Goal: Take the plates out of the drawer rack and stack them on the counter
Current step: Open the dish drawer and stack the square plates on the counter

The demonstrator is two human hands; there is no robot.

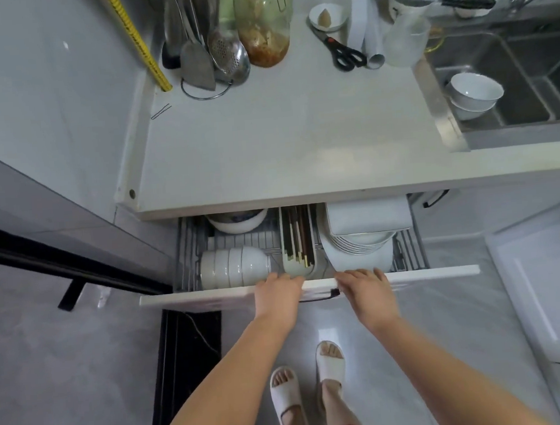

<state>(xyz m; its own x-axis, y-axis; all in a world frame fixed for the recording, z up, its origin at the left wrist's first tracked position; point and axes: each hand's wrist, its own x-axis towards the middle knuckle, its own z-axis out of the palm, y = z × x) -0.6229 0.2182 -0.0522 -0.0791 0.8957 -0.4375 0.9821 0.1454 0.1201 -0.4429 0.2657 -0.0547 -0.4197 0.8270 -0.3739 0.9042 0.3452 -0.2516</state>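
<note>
A wire drawer rack (188, 253) stands pulled out below the white counter (283, 138). On its right side several white round plates (358, 244) stand on edge, with square white plates (367, 217) behind them. My left hand (278, 296) and my right hand (367, 291) both rest on the top edge of the drawer front (211, 294), fingers curled over it, on either side of the black handle (318, 297). The right hand's fingertips sit just in front of the nearest plate, and I cannot tell whether they touch it.
Stacked white bowls (232, 266) lie at the rack's left, a chopstick holder (298, 244) in its middle. At the counter's back stand utensils (212, 56), a glass jar (263, 22) and scissors (343, 49). A sink (530, 92) holding bowls is at right.
</note>
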